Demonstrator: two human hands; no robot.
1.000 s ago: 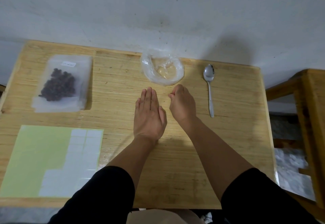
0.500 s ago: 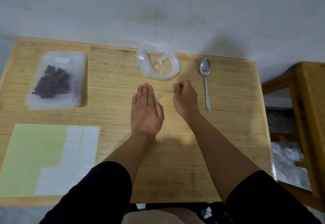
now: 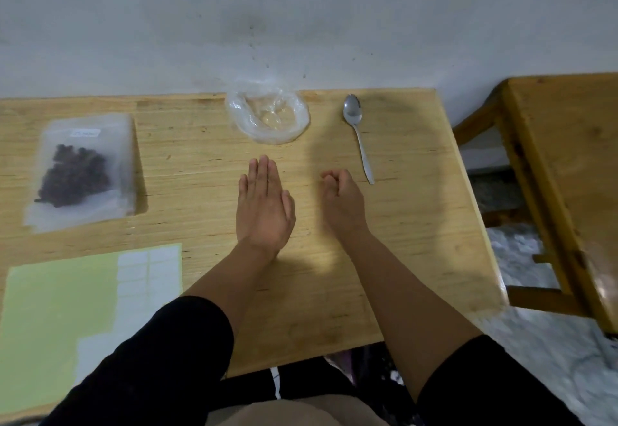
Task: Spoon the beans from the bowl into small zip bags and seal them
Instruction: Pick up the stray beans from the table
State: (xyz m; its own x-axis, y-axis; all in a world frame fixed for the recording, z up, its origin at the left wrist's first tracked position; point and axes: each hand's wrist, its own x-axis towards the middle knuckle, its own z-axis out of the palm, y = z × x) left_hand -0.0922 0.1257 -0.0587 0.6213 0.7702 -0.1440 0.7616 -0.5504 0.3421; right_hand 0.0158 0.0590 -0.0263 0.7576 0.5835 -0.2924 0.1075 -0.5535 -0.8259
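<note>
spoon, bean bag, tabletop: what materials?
Spoon: polished metal, likely steel; grey and shiny. Bean bag: thin frosted plastic; dark beans show through. Tabletop: light wood, visible grain, slight sheen, maybe varnished.

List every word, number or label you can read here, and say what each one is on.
Small white label on the zip bag of dark beans: writing present, too small and blurred to read.
Sticker sheet: white stickers look blank, no text visible.
Spoon, clear plastic bag: no markings legible.
</note>
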